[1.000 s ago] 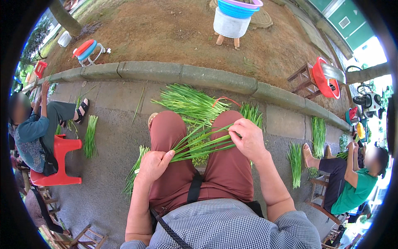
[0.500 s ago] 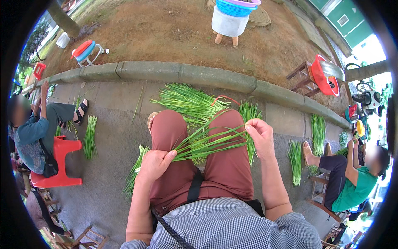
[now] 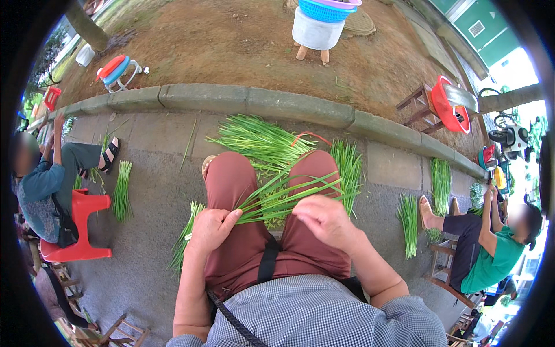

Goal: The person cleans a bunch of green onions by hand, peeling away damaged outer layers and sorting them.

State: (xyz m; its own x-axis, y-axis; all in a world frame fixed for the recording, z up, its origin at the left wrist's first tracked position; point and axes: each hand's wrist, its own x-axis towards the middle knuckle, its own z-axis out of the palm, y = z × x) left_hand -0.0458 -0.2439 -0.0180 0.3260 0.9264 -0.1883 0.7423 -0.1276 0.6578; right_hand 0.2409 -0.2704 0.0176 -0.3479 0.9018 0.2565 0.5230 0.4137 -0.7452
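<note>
My left hand (image 3: 211,230) is closed round the stem end of a small bunch of garlic chives (image 3: 272,203). The long green leaves spread rightward across my thighs. My right hand (image 3: 327,221) is curled over my right thigh, just below the leaves, its fingers bent together and slightly blurred. Whatever may be in those fingers is hidden. On the ground beyond my knees lies a large pile of chives (image 3: 257,137), with a red tie (image 3: 311,136) at its right end. Another bundle (image 3: 347,168) lies beside my right knee, and a third (image 3: 191,231) by my left leg.
A stone kerb (image 3: 231,100) runs across ahead. On the left a person sits on a red plastic chair (image 3: 87,220); on the right another sits on a wooden chair (image 3: 442,260). More chive bundles (image 3: 408,225) lie near them. A red basin (image 3: 450,104) rests on a stool.
My right hand has left the leaf tips and moved down and left, toward my lap. The left hand keeps its hold on the chives.
</note>
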